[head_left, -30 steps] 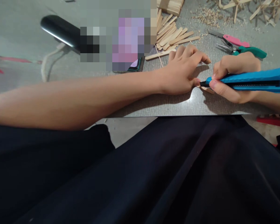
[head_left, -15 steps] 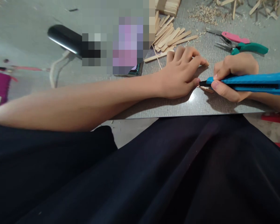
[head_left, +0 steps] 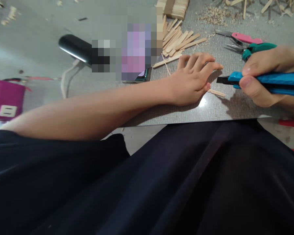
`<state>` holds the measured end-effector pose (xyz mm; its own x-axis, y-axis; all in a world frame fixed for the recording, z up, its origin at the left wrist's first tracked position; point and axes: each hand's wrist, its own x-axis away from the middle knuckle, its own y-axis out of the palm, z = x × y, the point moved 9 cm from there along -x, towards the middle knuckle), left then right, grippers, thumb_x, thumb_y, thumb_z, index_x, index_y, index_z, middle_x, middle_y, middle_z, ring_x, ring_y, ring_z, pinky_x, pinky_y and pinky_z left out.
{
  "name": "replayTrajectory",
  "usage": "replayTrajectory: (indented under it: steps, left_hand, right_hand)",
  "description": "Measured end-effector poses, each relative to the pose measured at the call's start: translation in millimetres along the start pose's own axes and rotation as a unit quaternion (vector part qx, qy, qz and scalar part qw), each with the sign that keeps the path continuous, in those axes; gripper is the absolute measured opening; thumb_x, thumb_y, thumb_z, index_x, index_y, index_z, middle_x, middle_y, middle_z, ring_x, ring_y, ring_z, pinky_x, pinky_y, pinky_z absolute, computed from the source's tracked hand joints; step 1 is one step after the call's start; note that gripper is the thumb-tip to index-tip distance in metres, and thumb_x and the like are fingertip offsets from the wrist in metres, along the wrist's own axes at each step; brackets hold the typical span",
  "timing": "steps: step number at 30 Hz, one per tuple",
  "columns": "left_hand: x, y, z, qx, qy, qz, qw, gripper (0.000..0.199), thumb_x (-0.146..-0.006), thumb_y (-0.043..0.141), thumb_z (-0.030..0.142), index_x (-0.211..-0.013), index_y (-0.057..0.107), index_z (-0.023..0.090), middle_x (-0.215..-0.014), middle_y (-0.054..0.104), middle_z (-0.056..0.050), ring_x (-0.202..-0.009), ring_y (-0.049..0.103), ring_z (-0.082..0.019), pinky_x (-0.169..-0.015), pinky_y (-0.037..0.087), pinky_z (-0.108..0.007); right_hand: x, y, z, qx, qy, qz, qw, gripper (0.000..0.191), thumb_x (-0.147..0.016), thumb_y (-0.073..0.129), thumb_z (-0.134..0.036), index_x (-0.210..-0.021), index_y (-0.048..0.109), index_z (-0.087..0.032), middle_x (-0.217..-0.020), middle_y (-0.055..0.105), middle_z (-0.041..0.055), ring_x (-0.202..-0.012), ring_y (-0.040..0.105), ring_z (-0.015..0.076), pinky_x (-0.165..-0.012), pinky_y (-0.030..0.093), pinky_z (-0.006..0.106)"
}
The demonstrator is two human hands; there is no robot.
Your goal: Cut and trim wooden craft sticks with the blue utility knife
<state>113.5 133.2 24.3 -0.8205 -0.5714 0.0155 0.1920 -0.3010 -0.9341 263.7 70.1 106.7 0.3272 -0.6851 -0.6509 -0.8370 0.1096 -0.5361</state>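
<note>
My left hand (head_left: pixel 189 80) rests on the grey table with its fingers spread and bent. Its thumb lies over a wooden craft stick (head_left: pixel 217 93); the stick's right end sticks out past the thumb, and the rest is hidden under the hand. To the right, my right hand (head_left: pixel 262 78) is closed around a blue utility knife (head_left: pixel 274 79), thumb and forefinger near its front. The knife's dark blade points left and is apart from the stick.
Loose craft sticks (head_left: pixel 180 40) fan out behind my left hand, near a stick bundle (head_left: pixel 172 8). Wood shavings (head_left: pixel 214 15) lie at the back. Pliers with pink and green handles (head_left: pixel 262 48) lie behind my right hand. A black rounded device (head_left: pixel 74 47) and purple box (head_left: pixel 8 99) are at left.
My right hand has drawn the knife to the right, so its blade has come away from the stick by my left thumb. My left hand stays nearly in place.
</note>
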Motion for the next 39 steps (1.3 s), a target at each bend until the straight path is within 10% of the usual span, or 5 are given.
replayTrajectory:
  steps: [6,17,34,39]
  left_hand:
    - [1,-2.9,-2,0.059,0.003,0.027,0.998,0.068,-0.097,0.055,0.047,-0.165,0.057,0.05,-0.161,0.064,-0.006,-0.166,0.038,-0.044,-0.133,0.026,-0.077]
    - [1,5.2,-12,0.025,0.073,0.071,0.995,0.066,-0.106,0.041,0.047,-0.171,0.053,0.041,-0.171,0.057,-0.009,-0.161,0.045,-0.048,-0.126,0.034,-0.08]
    - [2,5.5,-10,0.007,0.086,0.078,0.993,0.063,-0.105,0.046,0.041,-0.167,0.052,0.035,-0.168,0.059,-0.013,-0.159,0.047,-0.046,-0.128,0.036,-0.075]
    - [2,5.4,-6,-0.013,0.069,0.07,0.995,0.061,-0.107,0.041,0.034,-0.166,0.055,0.028,-0.172,0.055,-0.016,-0.16,0.048,-0.045,-0.128,0.037,-0.072]
  right_hand:
    - [-4,22,17,-0.004,-0.027,-0.043,0.999,0.024,-0.098,0.075,-0.044,-0.081,0.064,-0.032,-0.069,0.069,-0.0026,-0.05,0.057,0.0171,-0.048,0.044,0.039]
    - [-7,25,11,-0.072,-0.11,0.007,0.991,0.032,-0.085,0.09,-0.045,-0.077,0.064,-0.03,-0.061,0.065,-0.007,-0.042,0.046,0.0116,-0.038,0.034,0.033]
    - [-12,45,20,-0.032,-0.079,-0.096,0.992,0.031,-0.1,0.065,-0.046,-0.08,0.049,-0.03,-0.068,0.056,-0.0046,-0.055,0.055,0.0144,-0.053,0.046,0.033]
    - [-1,42,11,-0.028,-0.185,-0.065,0.98,0.021,-0.098,0.071,-0.035,-0.082,0.058,-0.028,-0.067,0.062,-0.0066,-0.053,0.057,0.0104,-0.049,0.038,0.03]
